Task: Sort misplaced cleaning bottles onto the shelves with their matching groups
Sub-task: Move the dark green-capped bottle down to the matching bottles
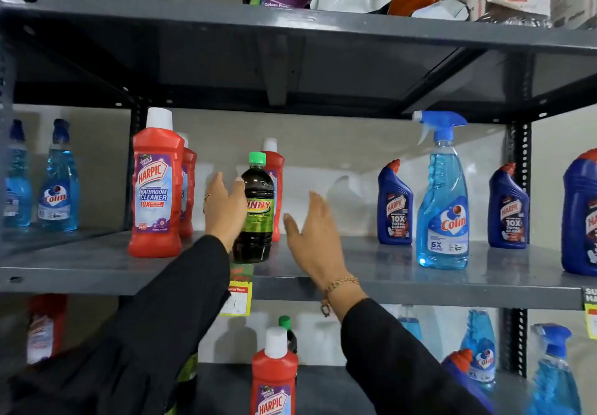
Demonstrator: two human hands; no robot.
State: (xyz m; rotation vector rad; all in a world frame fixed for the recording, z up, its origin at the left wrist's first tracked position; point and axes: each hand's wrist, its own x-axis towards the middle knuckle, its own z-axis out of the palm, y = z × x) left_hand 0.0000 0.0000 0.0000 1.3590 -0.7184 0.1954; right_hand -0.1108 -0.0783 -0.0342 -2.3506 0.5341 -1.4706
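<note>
Head view — dark bottle (pixel 256 207) upright between spread hands — left (pixel 224 209) touching, right (pixel 315 237) apart.

A single wide-angle view comes from the person's head and faces straight into a grey metal rack at close range, with both sleeved arms reaching forward from the bottom edge. The middle shelf (pixel 97 272) sits about level with the hands (pixel 226 207), the underside of the shelf above them fills the upper part of the frame, and a lower shelf shows beneath the forearms. Straight edges bow towards the borders. No second view shares the scene.
</note>
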